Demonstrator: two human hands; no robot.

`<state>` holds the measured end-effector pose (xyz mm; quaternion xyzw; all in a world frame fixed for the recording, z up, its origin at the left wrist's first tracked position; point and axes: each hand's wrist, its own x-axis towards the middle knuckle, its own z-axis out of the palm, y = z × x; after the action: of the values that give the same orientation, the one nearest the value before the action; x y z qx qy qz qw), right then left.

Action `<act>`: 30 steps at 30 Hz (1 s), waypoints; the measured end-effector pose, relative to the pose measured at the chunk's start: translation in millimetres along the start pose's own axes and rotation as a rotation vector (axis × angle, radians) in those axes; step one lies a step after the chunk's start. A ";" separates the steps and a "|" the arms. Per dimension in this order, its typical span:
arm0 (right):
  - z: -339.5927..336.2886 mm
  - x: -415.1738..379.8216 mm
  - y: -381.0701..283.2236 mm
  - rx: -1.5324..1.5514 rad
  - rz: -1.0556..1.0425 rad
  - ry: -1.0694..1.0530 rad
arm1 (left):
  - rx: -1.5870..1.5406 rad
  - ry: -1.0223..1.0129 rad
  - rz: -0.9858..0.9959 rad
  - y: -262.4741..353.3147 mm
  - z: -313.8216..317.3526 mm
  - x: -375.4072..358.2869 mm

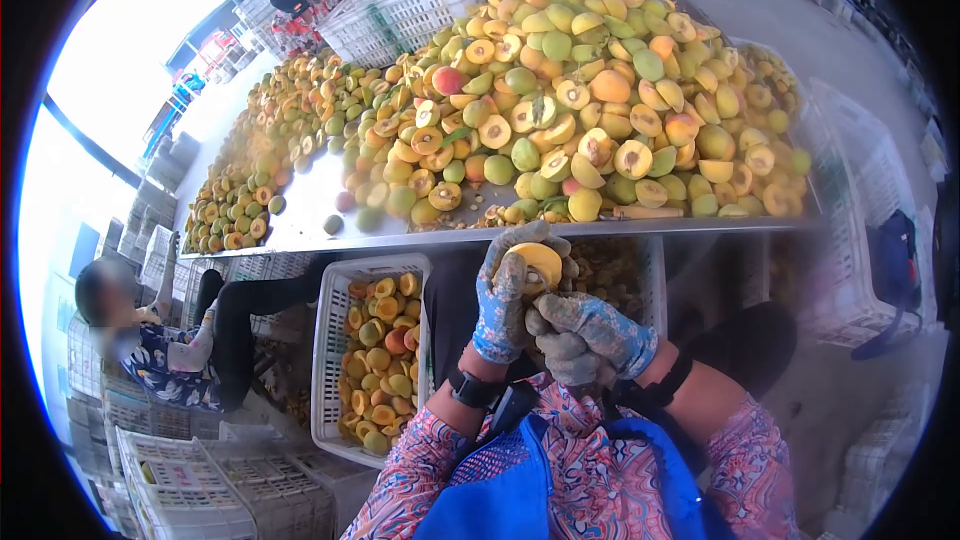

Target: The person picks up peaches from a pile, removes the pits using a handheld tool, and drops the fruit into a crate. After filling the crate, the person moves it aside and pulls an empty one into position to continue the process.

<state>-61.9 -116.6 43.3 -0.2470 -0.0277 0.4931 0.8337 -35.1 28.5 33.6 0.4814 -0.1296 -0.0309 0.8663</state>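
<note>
My left hand [506, 302], in a blue patterned glove with a dirty grey palm, holds a yellow peach half [538, 262] just in front of the table edge. The cut side with its pit area faces toward me. My right hand [590, 335], gloved alike, is closed in a fist against the lower side of the peach half. What the fist grips is hidden by the fingers. Ahead of both hands, a large heap of halved and whole peaches [560, 90] covers the metal table [310, 205]. A wooden handle [648, 211] lies near the table's front edge.
A white crate [322, 380] of pitted peach halves stands below the table, left of my knees. Another person [165, 350] sits at far left. White crates [190, 485] stack at lower left, and another crate [860, 210] stands right. A basket [420, 5] sits across the table.
</note>
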 end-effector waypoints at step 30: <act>-59.9 11.1 -9.3 -1.846 0.054 0.705 | 1.357 0.050 0.283 34.5 -135.1 52.3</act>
<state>-31.4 -134.0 -7.3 -0.9336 -0.1455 0.1951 0.2630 47.3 149.2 4.9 0.8958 -0.1617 0.1813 0.3722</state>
